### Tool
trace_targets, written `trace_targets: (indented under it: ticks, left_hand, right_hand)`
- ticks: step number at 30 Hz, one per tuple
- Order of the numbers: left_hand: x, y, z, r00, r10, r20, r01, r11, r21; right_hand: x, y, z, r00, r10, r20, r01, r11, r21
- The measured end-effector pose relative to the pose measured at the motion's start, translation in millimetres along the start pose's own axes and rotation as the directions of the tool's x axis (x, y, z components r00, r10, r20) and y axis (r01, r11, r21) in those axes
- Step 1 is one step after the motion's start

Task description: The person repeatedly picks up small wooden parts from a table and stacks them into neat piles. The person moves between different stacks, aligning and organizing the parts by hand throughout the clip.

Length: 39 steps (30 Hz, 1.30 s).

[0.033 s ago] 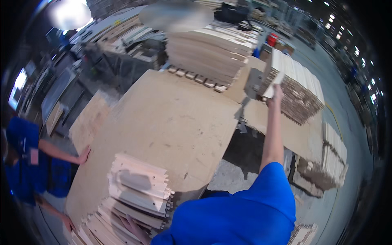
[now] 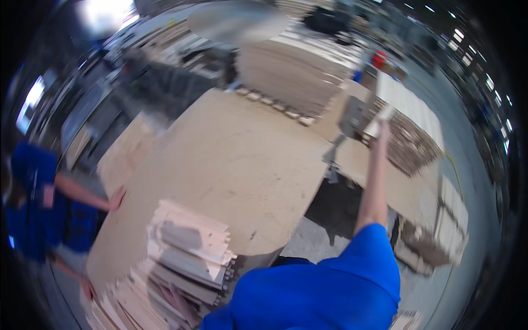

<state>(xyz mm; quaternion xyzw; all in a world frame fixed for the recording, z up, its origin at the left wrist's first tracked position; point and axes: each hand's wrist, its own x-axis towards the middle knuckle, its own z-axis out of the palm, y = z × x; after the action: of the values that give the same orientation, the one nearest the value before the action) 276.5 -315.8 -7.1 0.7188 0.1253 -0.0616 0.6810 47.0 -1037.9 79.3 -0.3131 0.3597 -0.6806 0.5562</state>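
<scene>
My right arm reaches far out to the right. At the end of it my right hand (image 2: 381,133) is closed around a pale wooden slat (image 2: 378,120), beside a tall stack of slats (image 2: 411,139) with light tops and brown ends. Near the bottom edge my left hand (image 2: 179,306) lies among loose wooden slats (image 2: 132,308) on the large board table (image 2: 247,159). Its fingers are smeared, so its grip cannot be made out. Just beyond it lies a layered pile of notched slats with small holes (image 2: 190,234).
A co-worker in blue (image 2: 38,203) stands at the left, hands at the table's edge. A big stack of boards (image 2: 291,77) stands at the far side on small blocks. Another slat bundle (image 2: 440,225) sits at the right. A dark gap (image 2: 335,203) separates table and right-hand platform.
The whole view has shifted slightly, so most things sit a little further right in the picture, and it is blurrier. My right hand still holds the slat by the stack.
</scene>
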Motion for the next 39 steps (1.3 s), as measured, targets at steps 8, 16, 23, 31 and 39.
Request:
trace_targets:
  ticks: [8, 16, 23, 31, 39]
  left_hand:
    - [1.8, 9.4, 35.8, 0.985, 0.160, -0.066, -0.153, 0.983, 0.105]
    - [-26.7, 0.8, 35.2, 0.925, 0.285, -0.252, -0.092, 0.811, 0.578]
    - [-47.9, -3.3, 37.6, 0.935, 0.203, -0.292, -0.010, 0.835, 0.550]
    - [-60.1, 0.7, 14.6, 0.983, 0.145, -0.113, -0.059, 0.832, 0.552]
    - [-126.5, -75.6, -50.8, 0.954, 0.223, 0.199, -0.282, 0.894, 0.349]
  right_hand:
    - [-175.6, 77.2, 40.8, 0.227, 0.709, 0.667, 0.042, 0.677, -0.734]
    - [-375.6, 46.9, 133.7, -0.429, 0.603, 0.672, 0.612, 0.742, -0.275]
    - [-401.6, 47.9, 167.0, -0.425, 0.513, 0.746, 0.450, 0.835, -0.317]
    - [-483.1, 34.7, 132.8, -0.759, 0.427, 0.491, -0.023, 0.737, -0.676]
    - [-578.7, -17.7, 84.2, -0.908, 0.245, 0.340, 0.006, 0.819, -0.573]
